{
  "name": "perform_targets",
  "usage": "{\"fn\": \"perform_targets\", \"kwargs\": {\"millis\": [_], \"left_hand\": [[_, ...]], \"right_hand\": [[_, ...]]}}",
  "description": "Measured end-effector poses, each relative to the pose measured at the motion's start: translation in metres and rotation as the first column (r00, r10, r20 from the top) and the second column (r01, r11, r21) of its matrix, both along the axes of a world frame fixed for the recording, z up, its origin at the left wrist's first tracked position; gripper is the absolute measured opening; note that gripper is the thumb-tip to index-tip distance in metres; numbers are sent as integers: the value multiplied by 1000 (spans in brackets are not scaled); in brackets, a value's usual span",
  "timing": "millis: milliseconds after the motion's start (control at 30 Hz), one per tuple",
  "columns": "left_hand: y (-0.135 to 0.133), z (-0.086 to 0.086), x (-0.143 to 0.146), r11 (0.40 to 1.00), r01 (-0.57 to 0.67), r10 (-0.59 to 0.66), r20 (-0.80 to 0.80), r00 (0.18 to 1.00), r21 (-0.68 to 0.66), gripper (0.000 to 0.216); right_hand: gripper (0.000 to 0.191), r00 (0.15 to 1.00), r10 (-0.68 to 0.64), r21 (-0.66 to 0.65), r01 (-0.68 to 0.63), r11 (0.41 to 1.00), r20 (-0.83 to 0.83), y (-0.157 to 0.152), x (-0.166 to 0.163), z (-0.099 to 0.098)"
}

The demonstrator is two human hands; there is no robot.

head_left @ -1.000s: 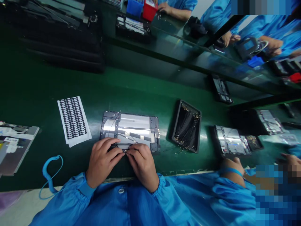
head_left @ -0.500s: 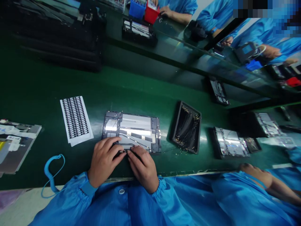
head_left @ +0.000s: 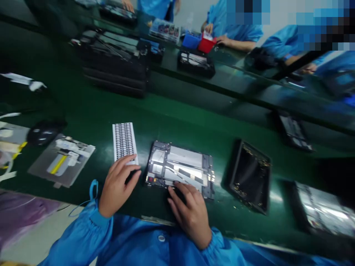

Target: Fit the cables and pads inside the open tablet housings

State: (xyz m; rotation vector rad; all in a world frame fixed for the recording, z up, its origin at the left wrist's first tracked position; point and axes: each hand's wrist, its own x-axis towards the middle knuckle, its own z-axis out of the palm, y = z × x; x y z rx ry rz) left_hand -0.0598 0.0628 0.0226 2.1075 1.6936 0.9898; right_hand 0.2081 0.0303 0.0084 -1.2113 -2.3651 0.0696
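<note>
Black-edged tablet (head_left: 180, 159) has lost our left hand (head_left: 118, 186), drawn back beside the sticker sheet (head_left: 124, 142), fingers open and empty; our right hand (head_left: 191, 214) rests on its edge, fingers spread, any hold unclear.

Cool, dim factory light, glare streaking the metal tablet frame (head_left: 180, 162) and green worktop (head_left: 177, 111), edges bowed by wide-angle distortion, far right blurred
</note>
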Motion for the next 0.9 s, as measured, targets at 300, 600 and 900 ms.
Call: {"fn": "perform_targets", "kwargs": {"millis": [300, 600, 900], "left_hand": [[32, -16, -56, 978, 15, -44, -134, 990, -210, 26], [27, -20, -53, 980, 7, -41, -172, 984, -197, 25], [38, -27, -65, 993, 82, -97, -195, 976, -84, 28]], "right_hand": [[15, 927, 375, -286, -359, 888, -1, 108, -100, 38], [19, 876, 412, -352, -314, 882, 251, 131, -143, 8], [10, 848, 107, -335, -317, 887, -518, 106, -42, 71]]}}
